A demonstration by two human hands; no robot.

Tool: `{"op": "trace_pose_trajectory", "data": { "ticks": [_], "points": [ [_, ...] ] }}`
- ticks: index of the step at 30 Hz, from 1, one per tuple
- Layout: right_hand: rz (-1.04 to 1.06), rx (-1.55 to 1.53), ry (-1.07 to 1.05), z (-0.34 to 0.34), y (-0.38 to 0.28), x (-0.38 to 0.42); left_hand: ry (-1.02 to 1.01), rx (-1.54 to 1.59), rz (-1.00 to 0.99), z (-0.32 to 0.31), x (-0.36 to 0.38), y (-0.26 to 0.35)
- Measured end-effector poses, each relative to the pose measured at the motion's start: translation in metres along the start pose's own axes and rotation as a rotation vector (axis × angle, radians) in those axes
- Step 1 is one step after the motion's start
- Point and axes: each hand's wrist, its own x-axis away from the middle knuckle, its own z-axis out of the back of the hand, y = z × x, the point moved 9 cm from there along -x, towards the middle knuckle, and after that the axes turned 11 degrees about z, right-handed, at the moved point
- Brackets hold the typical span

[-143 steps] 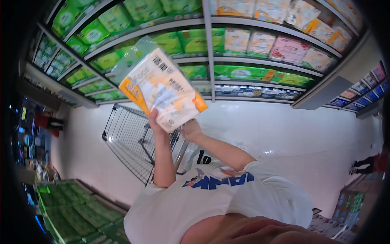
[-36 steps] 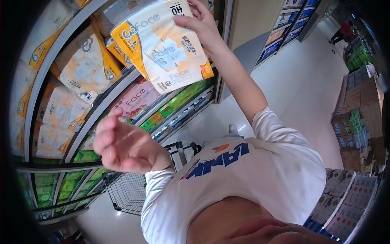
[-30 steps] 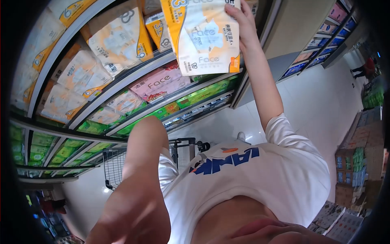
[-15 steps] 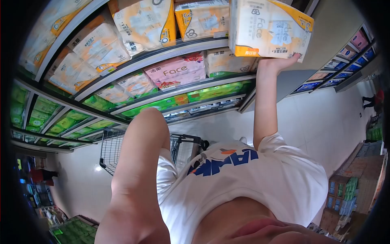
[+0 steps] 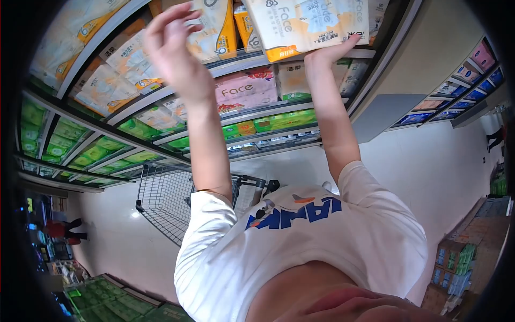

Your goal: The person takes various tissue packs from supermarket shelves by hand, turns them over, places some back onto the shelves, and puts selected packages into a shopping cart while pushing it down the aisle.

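My right hand (image 5: 328, 56) holds a white and yellow pack of facial tissues (image 5: 311, 24) by its near lower edge. The thumb shows at the pack's right corner; the other fingers are hidden behind it. The pack is in front of the upper shelf and is partly cut off by the top of the view. My left hand (image 5: 177, 53) is raised in front of the shelf to the left of the pack, its fingers loosely bent, apart and holding nothing. Behind it stands another large yellow and white tissue pack (image 5: 215, 32).
Lower shelves carry a pink tissue pack (image 5: 247, 88) and green packs (image 5: 284, 121). A wire shopping cart (image 5: 166, 196) stands on the floor at my left. A grey panel (image 5: 383, 110) ends the shelf at right. A person (image 5: 64, 228) is far off at left.
My left arm has swung up, bringing the left hand into view before the shelf. The tissue pack in my right hand has shifted left and up in the view.
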Motion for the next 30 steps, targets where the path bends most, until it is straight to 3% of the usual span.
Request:
{"op": "trace_pose_trajectory", "data": {
  "ticks": [1, 2, 3, 4, 7, 8, 9, 10, 12, 14, 18, 23, 27, 29, 30],
  "points": [
    [0.025, 0.013, 0.071, 0.000, 0.008, 0.000, -0.069, 0.030, 0.316, -0.017, -0.002, -0.078],
    [0.010, 0.007, 0.069, -0.004, 0.019, 0.000, -0.111, -0.410, 0.385, -0.030, 0.007, -0.129],
    [0.054, 0.022, 0.108, -0.004, 0.025, -0.001, -0.306, -0.041, 0.542, -0.063, 0.015, -0.172],
    [0.100, 0.033, 0.144, -0.006, 0.029, -0.001, -0.071, -0.391, 0.210, -0.062, 0.014, -0.144],
    [0.164, 0.132, -0.020, -0.011, 0.032, -0.008, -0.241, 0.023, 0.379, -0.081, 0.000, -0.189],
    [0.199, 0.245, -0.109, -0.004, 0.031, -0.013, -0.238, 0.013, 0.377, -0.078, -0.002, -0.196],
    [0.226, 0.312, -0.010, 0.015, 0.024, -0.018, -0.251, -0.016, 0.374, -0.077, -0.003, -0.200],
    [0.232, 0.390, -0.107, 0.013, 0.006, -0.020, -0.264, -0.040, 0.370, -0.078, -0.004, -0.202],
    [0.143, 0.404, -0.205, 0.030, -0.002, -0.037, -0.263, -0.139, 0.366, -0.077, -0.007, -0.199],
    [0.130, 0.411, -0.261, 0.032, -0.010, -0.048, -0.376, -0.168, 0.358, -0.090, -0.009, -0.187],
    [0.157, 0.463, -0.327, 0.029, -0.013, -0.052, -0.415, -0.300, 0.417, -0.096, -0.017, -0.184],
    [0.132, 0.496, -0.307, 0.046, 0.012, -0.053, -0.367, -0.317, 0.146, -0.094, -0.019, -0.174],
    [0.072, 0.492, -0.257, 0.041, 0.010, -0.051, -0.455, -0.360, 0.297, -0.103, -0.020, -0.169],
    [0.009, 0.428, -0.202, 0.036, 0.016, -0.053, -0.395, -0.342, 0.048, -0.100, -0.027, -0.181],
    [0.037, 0.374, -0.260, 0.032, 0.023, -0.057, -0.393, -0.344, 0.048, -0.098, -0.032, -0.191]
  ]
}}
